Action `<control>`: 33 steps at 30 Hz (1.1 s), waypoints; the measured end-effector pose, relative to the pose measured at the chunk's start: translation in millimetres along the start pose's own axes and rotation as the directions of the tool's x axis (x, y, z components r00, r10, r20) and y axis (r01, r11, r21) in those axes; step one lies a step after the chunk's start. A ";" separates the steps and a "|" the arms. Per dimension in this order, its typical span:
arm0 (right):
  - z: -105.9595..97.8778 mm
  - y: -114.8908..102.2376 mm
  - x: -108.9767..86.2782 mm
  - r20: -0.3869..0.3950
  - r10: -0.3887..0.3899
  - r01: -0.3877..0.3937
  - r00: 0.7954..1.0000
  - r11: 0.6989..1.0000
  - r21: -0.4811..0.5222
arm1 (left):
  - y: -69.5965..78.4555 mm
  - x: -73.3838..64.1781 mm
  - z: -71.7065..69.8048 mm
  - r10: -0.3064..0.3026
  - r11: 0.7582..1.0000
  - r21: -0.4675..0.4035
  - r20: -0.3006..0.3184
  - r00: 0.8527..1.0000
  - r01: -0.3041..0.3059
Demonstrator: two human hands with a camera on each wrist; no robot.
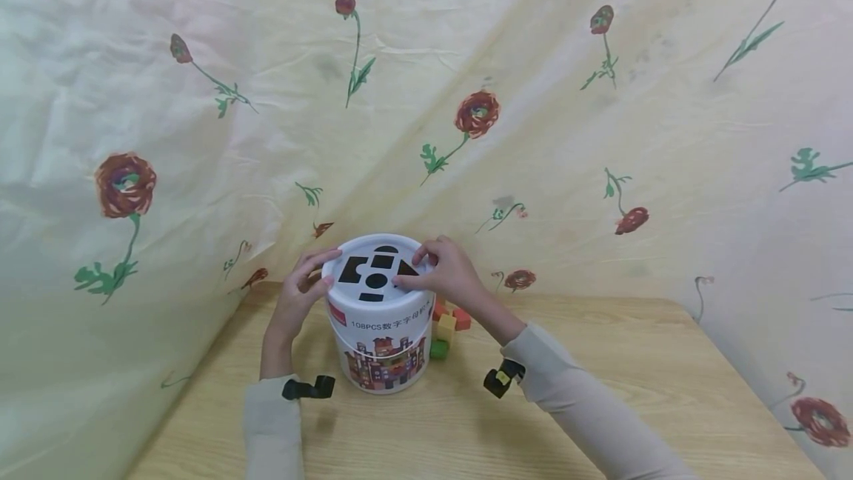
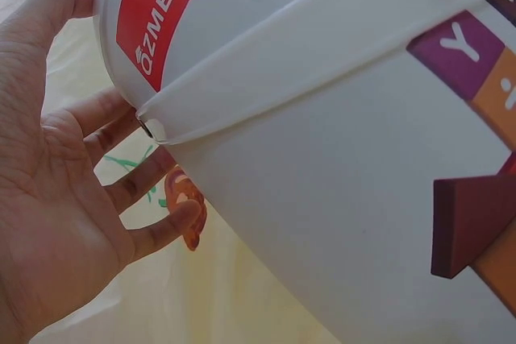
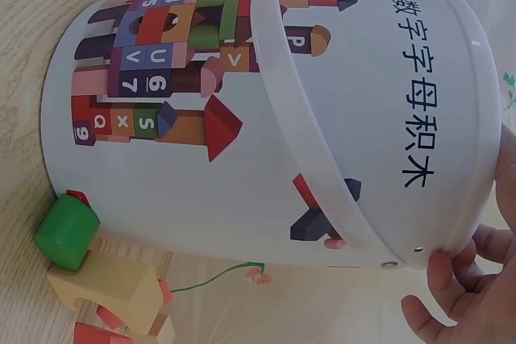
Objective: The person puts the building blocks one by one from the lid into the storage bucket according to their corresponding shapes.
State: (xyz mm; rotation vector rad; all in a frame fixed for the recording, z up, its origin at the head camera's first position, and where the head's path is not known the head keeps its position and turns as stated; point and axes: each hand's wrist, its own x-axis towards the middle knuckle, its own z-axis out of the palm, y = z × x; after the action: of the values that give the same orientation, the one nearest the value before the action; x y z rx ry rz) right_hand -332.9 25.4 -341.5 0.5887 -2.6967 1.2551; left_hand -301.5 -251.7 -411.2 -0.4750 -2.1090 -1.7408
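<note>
A white lidded block bucket [image 1: 383, 328] stands upright on the table, with printed block pictures on its side and dark cut-out shapes in its lid [image 1: 353, 296]. My left hand [image 1: 298, 302] touches the left rim with thumb and fingers. In the left wrist view that hand [image 2: 68, 175] has its thumb at the lid's edge and spread fingers beyond the handle's joint. My right hand [image 1: 453, 269] rests on the lid's right side, thumb and forefinger either side of the triangular hole; no block shows between them. The right wrist view shows its loosely bent fingers [image 3: 459, 288] by the rim.
Loose blocks lie right of the bucket: a green cylinder [image 3: 68, 231], a pale yellow arch [image 3: 113, 283] and red pieces [image 3: 97, 333]. A white handle [image 3: 294, 78] hangs across the bucket's front. Flowered cloth [image 1: 400, 132] hangs behind the wooden table [image 1: 600, 361].
</note>
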 end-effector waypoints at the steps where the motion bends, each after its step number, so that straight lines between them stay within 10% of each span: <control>1: 0.1 0.2 -0.2 -0.001 -0.001 0.001 1.000 1.000 0.001 | 0.2 -0.2 0.0 0.000 1.000 0.001 0.001 1.000 0.000; 21: -1.1 1.8 -4.1 -0.005 -0.007 0.008 1.000 0.999 0.041 | 0.5 -0.3 -0.5 -0.015 1.000 -0.008 0.000 1.000 0.015; 33: -3.4 25.1 -8.8 -0.058 -0.191 0.197 0.980 0.973 0.117 | -1.9 0.7 -1.1 -0.015 1.000 -0.004 -0.004 1.000 0.015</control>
State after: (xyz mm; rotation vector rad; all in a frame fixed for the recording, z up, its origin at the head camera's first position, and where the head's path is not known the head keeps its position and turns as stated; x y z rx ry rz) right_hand -334.8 45.2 -359.4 0.8059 -2.4676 1.3684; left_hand -302.9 -253.1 -412.3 -0.4579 -2.1123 -1.7533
